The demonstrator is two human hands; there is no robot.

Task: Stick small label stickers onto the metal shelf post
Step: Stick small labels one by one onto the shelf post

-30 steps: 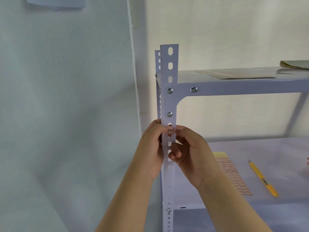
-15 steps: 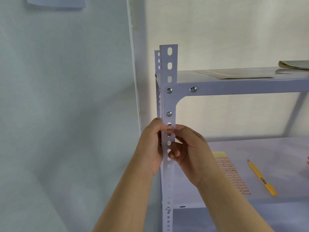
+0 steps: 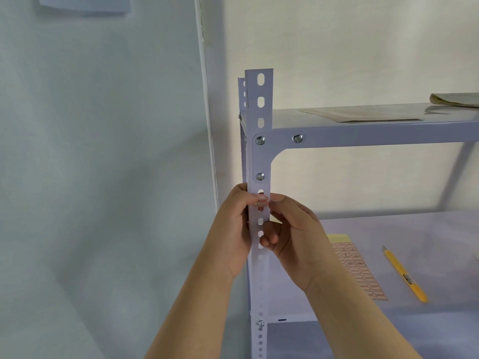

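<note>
On my remote feed, a pale sheet of paper hangs on the wall at far left. The left hand wraps its curled fingers round the left edge of the pale, hole-punched post, thumb pressed to the left end of a small red-bordered sticker. The sticker lies flat across the post's front face, just below the lower bolt, and bears a handwritten mark I cannot read with certainty. The right hand pinches the post from the other side, thumb tip at the sticker's right end and fingers curled behind the metal. Farther right, on the lower shelf, lies a sheet of red-bordered labels, a few with writing too small to read, and beside it a yellow knife whose dark label is illegible.
</note>
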